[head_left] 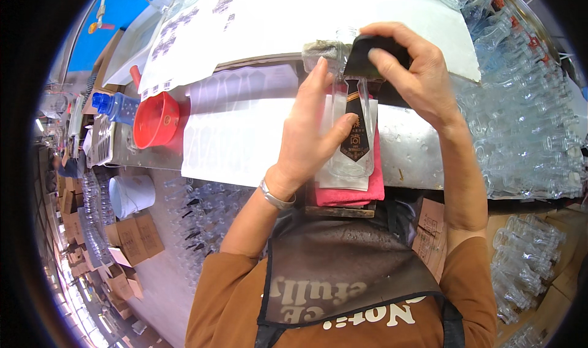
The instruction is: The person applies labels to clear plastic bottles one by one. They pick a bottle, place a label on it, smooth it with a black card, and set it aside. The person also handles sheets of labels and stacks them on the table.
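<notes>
A clear glass bottle (369, 164) lies in front of me on a folded pink cloth (349, 197), with white paper between them. On its side is a black tie-shaped label (354, 141) with gold markings. My left hand (309, 130) is beside the bottle, fingers stretched out and the thumb reaching over the label. Between the fingers and thumb of my right hand (419, 72) is a flat black scraper (361, 57), held over the bottle's neck end. A greyish folded cloth (321, 49) lies just beyond my left fingertips.
Many glass bottles (520, 127) crowd the table's right side. A white sheet with faint tie shapes (239, 121) and a dark-patterned sheet (190, 33) lie left. Beside them are a red plastic dipper (158, 124) and a blue-capped bottle (119, 108). A white bucket (131, 196) and cartons (136, 236) stand lower left.
</notes>
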`<control>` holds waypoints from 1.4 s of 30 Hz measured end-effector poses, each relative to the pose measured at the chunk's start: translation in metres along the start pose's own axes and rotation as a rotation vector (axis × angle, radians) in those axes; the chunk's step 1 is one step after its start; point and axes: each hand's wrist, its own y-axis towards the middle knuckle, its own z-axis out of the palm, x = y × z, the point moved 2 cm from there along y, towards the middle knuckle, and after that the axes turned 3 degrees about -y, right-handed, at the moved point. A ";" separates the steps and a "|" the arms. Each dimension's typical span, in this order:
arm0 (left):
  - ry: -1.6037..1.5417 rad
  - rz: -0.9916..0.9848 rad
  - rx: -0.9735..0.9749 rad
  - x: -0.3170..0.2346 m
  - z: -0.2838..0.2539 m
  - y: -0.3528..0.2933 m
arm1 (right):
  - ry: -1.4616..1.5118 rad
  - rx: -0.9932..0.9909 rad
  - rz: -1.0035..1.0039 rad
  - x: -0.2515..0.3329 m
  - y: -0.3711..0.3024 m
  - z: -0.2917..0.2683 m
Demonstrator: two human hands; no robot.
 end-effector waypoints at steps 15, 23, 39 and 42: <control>-0.362 -0.291 -0.138 0.021 -0.021 -0.012 | 0.038 0.254 -0.273 0.046 -0.061 0.006; -0.345 -0.644 -0.006 0.021 0.005 0.033 | 0.156 -0.279 0.279 -0.015 -0.040 -0.005; -0.460 -0.676 0.034 0.023 0.015 0.037 | 0.562 -0.333 0.445 -0.021 -0.077 0.000; -0.441 -0.681 0.036 0.022 0.018 0.036 | 0.539 -0.311 0.446 -0.017 -0.075 0.005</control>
